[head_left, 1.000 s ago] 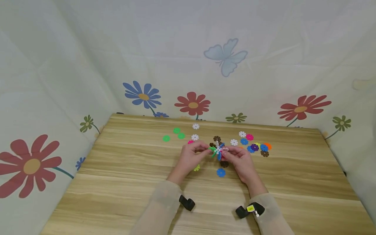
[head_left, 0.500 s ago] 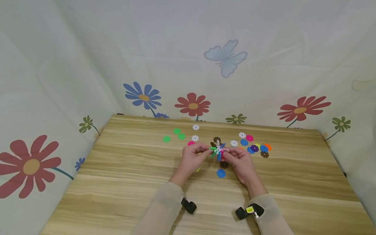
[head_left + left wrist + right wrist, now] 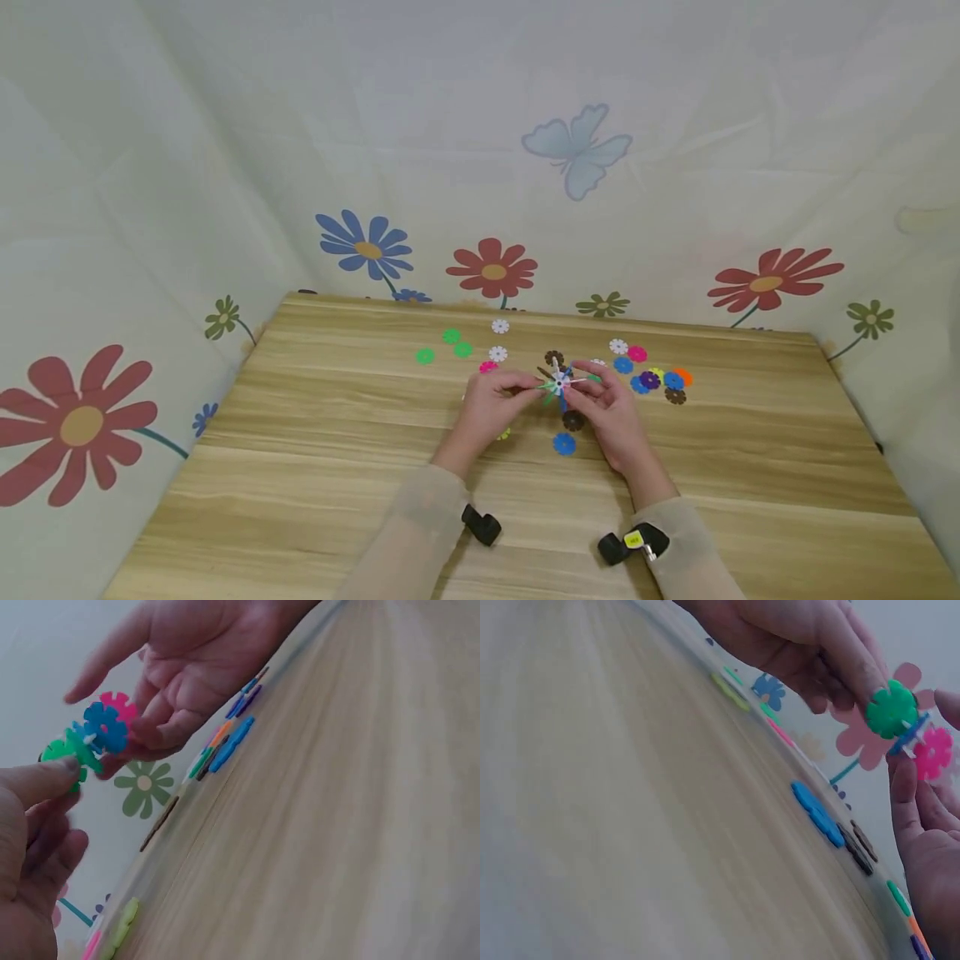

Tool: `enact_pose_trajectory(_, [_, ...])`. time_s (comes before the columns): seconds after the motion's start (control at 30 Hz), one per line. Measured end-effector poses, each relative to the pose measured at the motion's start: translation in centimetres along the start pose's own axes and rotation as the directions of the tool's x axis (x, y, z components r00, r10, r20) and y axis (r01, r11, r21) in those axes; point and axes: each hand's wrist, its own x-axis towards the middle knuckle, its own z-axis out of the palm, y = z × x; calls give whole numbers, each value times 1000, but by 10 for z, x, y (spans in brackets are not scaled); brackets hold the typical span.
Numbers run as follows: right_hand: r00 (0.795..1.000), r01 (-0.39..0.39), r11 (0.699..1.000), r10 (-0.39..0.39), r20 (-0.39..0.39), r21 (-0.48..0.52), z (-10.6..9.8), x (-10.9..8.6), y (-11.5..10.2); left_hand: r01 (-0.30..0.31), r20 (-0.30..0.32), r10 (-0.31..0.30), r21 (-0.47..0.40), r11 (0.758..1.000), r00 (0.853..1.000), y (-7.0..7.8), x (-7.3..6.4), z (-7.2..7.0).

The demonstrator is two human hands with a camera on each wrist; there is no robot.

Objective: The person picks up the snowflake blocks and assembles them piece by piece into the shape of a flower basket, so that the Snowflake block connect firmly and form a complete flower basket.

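Observation:
Notched plastic discs, slotted together into a small cluster, are held above the table between both hands. Around a white disc in the middle stand green, blue, pink and white ones. My left hand pinches the green disc between thumb and fingers. On the other side, my right hand has its index finger raised and spread away from the cluster. Its thumb touches the low edge of the blue disc, close to the pink disc. The right palm faces the cluster in the left wrist view.
Loose discs lie on the wooden table. Green discs and white discs are at back left. Blue, purple and brown discs group at right. A blue disc lies in front. A flower-printed curtain hangs behind.
My right index finger has lifted and spread off the cluster, uncovering a green disc on the table behind. The cluster has turned slightly; the left hand keeps its pinch.

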Motion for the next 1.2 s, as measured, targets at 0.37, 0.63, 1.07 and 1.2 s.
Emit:
enact_pose_trajectory(0.37, [991, -88, 992, 96, -88, 88, 11, -2, 1, -43, 61, 37, 87, 995, 997, -10, 6, -19])
enact_pose_trajectory(0.63, [994, -106, 986, 109, -16, 125, 8, -2, 1, 171, -241, -76, 404, 898, 968, -34, 8, -91])
enact_pose_trajectory(1.07, [992, -122, 976, 122, 16, 179, 5, -2, 1, 369, -282, -253, 521, 770, 926, -52, -3, -136])
enact_pose_trajectory(1.2, [994, -112, 976, 108, 27, 188, 4, -2, 0, 378, -275, -267, 540, 752, 924, -54, -3, -136])
